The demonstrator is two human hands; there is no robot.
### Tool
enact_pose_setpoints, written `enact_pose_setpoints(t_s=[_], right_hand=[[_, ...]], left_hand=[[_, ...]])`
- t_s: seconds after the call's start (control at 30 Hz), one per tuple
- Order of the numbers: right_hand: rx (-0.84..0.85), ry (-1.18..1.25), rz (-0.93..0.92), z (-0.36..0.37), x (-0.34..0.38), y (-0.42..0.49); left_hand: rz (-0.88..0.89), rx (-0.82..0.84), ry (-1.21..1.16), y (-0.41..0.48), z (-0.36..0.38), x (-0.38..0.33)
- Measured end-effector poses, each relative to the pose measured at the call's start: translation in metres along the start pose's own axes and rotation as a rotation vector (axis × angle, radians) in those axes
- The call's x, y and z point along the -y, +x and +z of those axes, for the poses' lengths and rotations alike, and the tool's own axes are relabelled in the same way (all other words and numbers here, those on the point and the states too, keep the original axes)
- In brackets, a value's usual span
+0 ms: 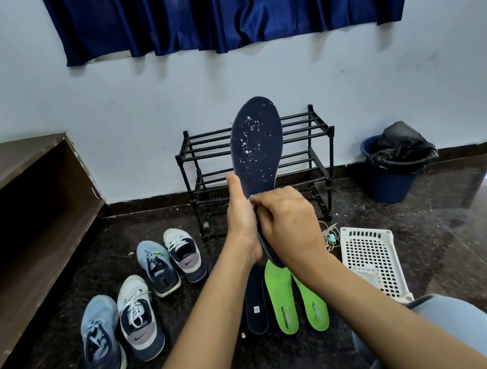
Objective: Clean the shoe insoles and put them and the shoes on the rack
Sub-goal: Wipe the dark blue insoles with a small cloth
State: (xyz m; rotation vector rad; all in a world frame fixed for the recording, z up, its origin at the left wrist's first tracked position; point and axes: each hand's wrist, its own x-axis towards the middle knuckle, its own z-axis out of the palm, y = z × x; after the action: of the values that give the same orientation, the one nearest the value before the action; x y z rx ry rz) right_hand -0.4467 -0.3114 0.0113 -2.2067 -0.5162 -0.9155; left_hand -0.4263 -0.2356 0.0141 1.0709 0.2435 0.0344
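Two hands grip one speckled insole (256,144) upright in front of the rack (310,129). The left hand (241,219) wraps its fingers behind the heel end, thumb up along the edge. The right hand (291,221) clamps its fingers over the same end. Nearer than the rack lie a dark insole (254,302) and two green insoles (281,301), with four shoes (135,316) to the rack's left.

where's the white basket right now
In the head view the white basket lies on the floor right of centre, beside the green insoles and nearer than the black rack.
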Motion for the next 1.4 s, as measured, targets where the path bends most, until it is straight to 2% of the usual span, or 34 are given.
enact_pose_setpoints(t_s=[0.3,0.53,0.87,1.17,1.4], right_hand=[[-0.084,-0.032,0.029,-0.013,-0.011,0.018],[0.036,0.030,0.039,0.001,0.001,-0.003],[-0.068,-0.019,0.058,-0.010,-0.014,0.015],[-0.007,0.003,0.010,-0.003,-0.003,0.000],[-0.048,-0.033,0.051,-0.013,-0.017,0.022]], left_hand=[[-0.061,0.068,-0.067,-0.012,0.017,0.019],[-0.032,-0.020,-0.003,0.001,0.001,0.000],[-0.030,0.032,-0.057,-0.011,0.015,0.016],[-0.019,-0.019,0.007,-0.005,0.004,0.002],[-0.044,0.100,-0.090,-0.021,0.018,0.011]])
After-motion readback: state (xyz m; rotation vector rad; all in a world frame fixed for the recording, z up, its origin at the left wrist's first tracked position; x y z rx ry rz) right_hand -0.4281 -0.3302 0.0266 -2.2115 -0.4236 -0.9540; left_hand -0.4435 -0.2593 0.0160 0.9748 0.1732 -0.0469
